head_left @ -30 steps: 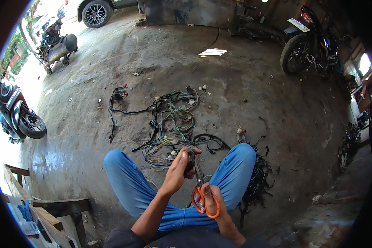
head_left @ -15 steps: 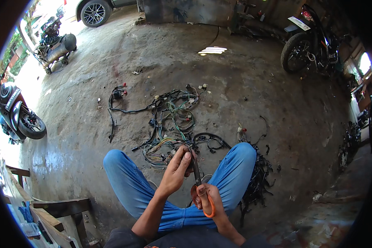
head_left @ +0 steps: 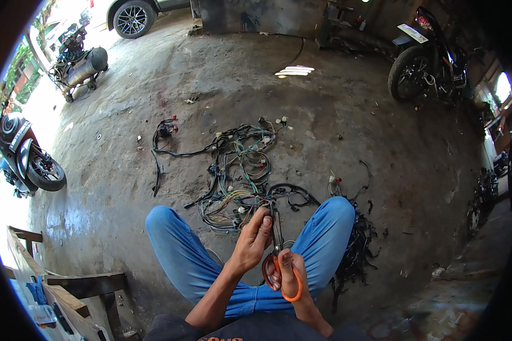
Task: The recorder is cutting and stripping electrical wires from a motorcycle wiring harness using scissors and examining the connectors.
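Note:
Scissors with orange handles [head_left: 294, 293] are in my right hand [head_left: 290, 273], fingers closed through and around the loops, steel blades pointing up between my knees. My left hand [head_left: 253, 238] is closed on part of the wiring beside the blade tips; exactly what its fingers grip is partly hidden. A large tangled wiring harness [head_left: 242, 159], with black, green, yellow and other wires and white and red connectors, lies on the concrete floor in front of me. A dark heap of stripped scraps [head_left: 358, 244] lies beside my right knee.
A wooden bench [head_left: 82, 282] is at lower left. A motorcycle [head_left: 31, 159] and a wheeled compressor [head_left: 82, 68] stand at left, another motorcycle [head_left: 415, 68] at back right. A car wheel [head_left: 135, 19] shows at the top. Dark parts [head_left: 483, 193] lie along the right side.
My left hand has shifted slightly right and its grip has changed, with the thumb higher. The scissors have turned slightly in my right hand. The harness lies as before.

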Available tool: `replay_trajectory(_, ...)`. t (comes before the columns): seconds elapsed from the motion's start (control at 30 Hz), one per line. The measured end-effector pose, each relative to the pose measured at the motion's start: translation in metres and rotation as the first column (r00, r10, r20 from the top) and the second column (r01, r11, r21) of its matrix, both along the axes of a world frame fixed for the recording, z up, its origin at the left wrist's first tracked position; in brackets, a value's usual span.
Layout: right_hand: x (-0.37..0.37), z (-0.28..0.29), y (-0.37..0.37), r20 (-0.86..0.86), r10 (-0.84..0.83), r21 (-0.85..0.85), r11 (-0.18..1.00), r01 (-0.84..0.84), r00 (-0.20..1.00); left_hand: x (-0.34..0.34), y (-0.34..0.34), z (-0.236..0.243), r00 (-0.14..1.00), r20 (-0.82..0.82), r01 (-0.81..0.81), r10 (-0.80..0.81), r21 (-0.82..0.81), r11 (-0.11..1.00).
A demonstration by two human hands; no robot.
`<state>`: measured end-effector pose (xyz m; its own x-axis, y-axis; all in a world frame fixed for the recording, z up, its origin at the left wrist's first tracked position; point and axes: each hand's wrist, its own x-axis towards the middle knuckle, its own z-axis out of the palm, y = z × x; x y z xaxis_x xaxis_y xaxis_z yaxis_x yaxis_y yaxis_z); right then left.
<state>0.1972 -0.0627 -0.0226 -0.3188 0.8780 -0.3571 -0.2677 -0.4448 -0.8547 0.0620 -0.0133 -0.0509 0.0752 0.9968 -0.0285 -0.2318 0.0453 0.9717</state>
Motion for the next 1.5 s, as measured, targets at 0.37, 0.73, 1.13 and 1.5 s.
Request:
replay_trajectory(0.37,0.001,0.003,0.002,-0.052,-0.026,-0.055,0.998,0.023,0.998,-0.001,-0.005,0.001,0.995,-0.095,0.014,-0.013,0.013,1.0)
replay_trajectory(0.73,0.003,-0.003,0.004,-0.008,0.029,-0.043,0.999,-0.03,1.0,0.0,-0.006,0.003,0.987,-0.159,0.001,0.009,0.06,0.998)
replay_trajectory(1.13,0.012,-0.007,0.008,-0.172,0.015,-0.12,0.992,-0.036,0.985,-0.007,0.0,0.015,0.967,-0.245,0.101,-0.071,0.114,0.988)
replay_trajectory(1.5,0.01,-0.006,0.008,-0.097,0.04,-0.107,0.993,-0.05,0.994,-0.02,0.004,0.008,0.897,-0.431,0.194,-0.097,0.186,0.963)
